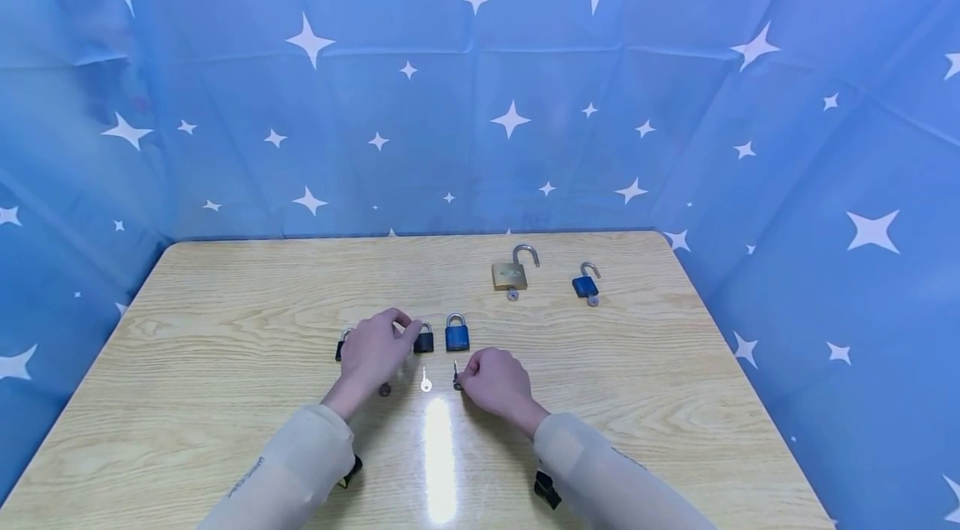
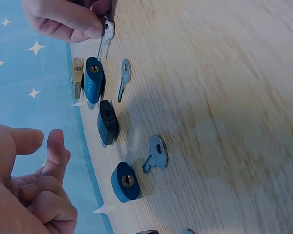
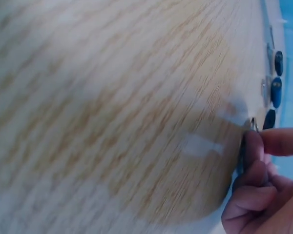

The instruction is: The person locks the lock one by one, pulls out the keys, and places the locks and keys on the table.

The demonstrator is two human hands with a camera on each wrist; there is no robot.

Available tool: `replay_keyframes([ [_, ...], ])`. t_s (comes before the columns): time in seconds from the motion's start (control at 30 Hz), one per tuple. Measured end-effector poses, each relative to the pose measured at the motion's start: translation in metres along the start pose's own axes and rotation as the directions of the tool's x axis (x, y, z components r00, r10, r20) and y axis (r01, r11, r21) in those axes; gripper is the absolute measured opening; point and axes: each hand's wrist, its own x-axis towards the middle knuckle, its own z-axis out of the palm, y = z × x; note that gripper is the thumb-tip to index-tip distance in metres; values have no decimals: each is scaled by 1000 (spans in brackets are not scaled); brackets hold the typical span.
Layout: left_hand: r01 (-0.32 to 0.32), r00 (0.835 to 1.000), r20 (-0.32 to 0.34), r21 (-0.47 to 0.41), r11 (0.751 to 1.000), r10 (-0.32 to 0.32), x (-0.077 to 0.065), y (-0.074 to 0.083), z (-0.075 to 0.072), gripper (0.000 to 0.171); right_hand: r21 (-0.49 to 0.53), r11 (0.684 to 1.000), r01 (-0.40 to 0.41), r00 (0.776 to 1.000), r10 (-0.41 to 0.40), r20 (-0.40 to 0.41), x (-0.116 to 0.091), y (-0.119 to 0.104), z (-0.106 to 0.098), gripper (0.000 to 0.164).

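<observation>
My right hand (image 1: 497,381) pinches the bow of a small silver key (image 2: 107,32) close over the table, its blade pointing away from me toward the blue padlock (image 1: 457,337). My left hand (image 1: 373,352) hovers over the padlock row, its thumb and forefinger apart and holding nothing, nearest the black padlock (image 1: 424,342). In the left wrist view another blue padlock (image 2: 125,182) shows its keyhole. Two loose keys lie in front of the row, one a slim silver key (image 2: 125,78), the other a round-headed key (image 2: 157,153). Their shackles look closed.
A brass padlock (image 1: 509,276) and a small blue padlock (image 1: 585,287) lie farther back right, shackles raised, each with a key in it. Another black padlock (image 1: 340,350) is partly hidden left of my left hand. A starry blue curtain (image 1: 450,155) hangs behind the wooden table (image 1: 675,430).
</observation>
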Motion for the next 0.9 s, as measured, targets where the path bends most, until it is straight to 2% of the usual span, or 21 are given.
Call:
replay_keyframes([
  [0.3,18,999,47,-59,998,-15,-2,-1,2,33,-34,999,1,1000,-1,-1,2,0,-2,21],
  [0.7,11,999,48,-54,998,-9,-4,-1,5,32,-80,996,-34,999,32,-33,1,-2,1,17],
  [0.9,16,999,50,-60,998,-13,-4,-2,8,32,-65,997,-37,998,35,-43,-1,0,-1,16],
])
